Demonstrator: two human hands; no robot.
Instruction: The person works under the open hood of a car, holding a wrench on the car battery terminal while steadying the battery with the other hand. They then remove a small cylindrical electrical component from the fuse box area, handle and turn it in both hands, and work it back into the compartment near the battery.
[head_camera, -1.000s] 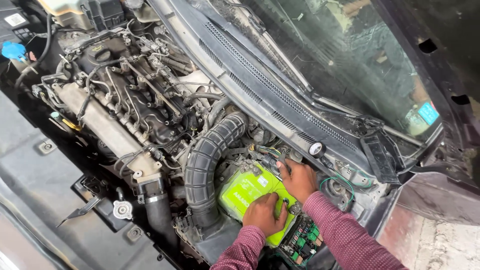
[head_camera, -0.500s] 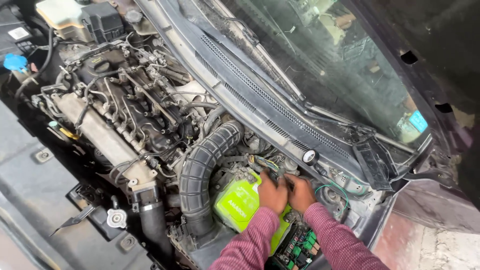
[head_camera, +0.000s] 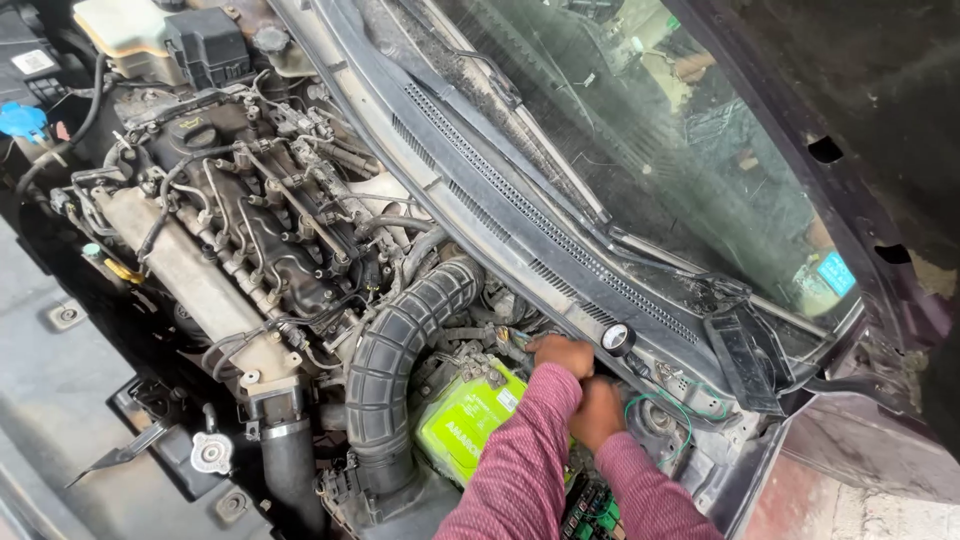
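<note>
A bright green battery (head_camera: 462, 420) sits low in the engine bay beside a black ribbed air hose (head_camera: 400, 350). My left hand (head_camera: 562, 355), in a maroon sleeve, reaches over the battery to its far edge, fingers curled down among the cables there. My right hand (head_camera: 598, 410) lies just behind it at the battery's right side, knuckles up, close to a loop of green wire (head_camera: 682, 412). The fingertips of both hands are hidden, so what they grip cannot be made out.
The engine (head_camera: 250, 230) with its pipes and wiring fills the left. A fuse box (head_camera: 590, 505) lies under my right forearm. The wiper cowl (head_camera: 520, 200) and windscreen (head_camera: 650, 130) run along the right. A white reservoir (head_camera: 125, 25) stands top left, a silver cap (head_camera: 210, 452) bottom left.
My left hand has left the top of the battery and reached forward to its far edge. My right hand has drawn back and now sits behind the left one.
</note>
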